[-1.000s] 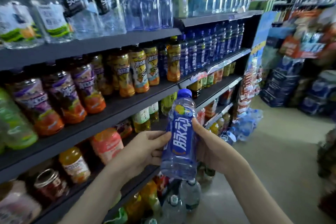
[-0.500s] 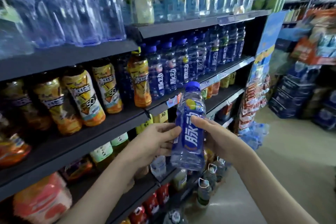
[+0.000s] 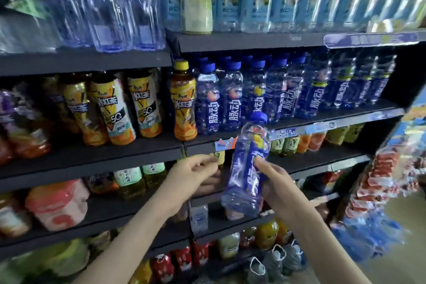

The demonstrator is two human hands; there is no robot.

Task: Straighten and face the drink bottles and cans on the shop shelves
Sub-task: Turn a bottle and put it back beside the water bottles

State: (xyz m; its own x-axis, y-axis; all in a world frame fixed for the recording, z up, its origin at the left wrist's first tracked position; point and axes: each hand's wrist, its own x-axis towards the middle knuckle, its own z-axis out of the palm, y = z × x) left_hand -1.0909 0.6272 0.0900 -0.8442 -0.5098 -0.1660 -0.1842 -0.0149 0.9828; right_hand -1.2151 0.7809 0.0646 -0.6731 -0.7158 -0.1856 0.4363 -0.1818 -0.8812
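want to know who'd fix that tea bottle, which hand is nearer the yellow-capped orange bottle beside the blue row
Left. The left hand is just below the yellow-capped orange bottle, in front of the shelf; the right hand is further right, gripping the blue bottle.

price tag (image 3: 282, 132): centre | red packets (image 3: 378, 180): right | floor (image 3: 396, 265): lower right
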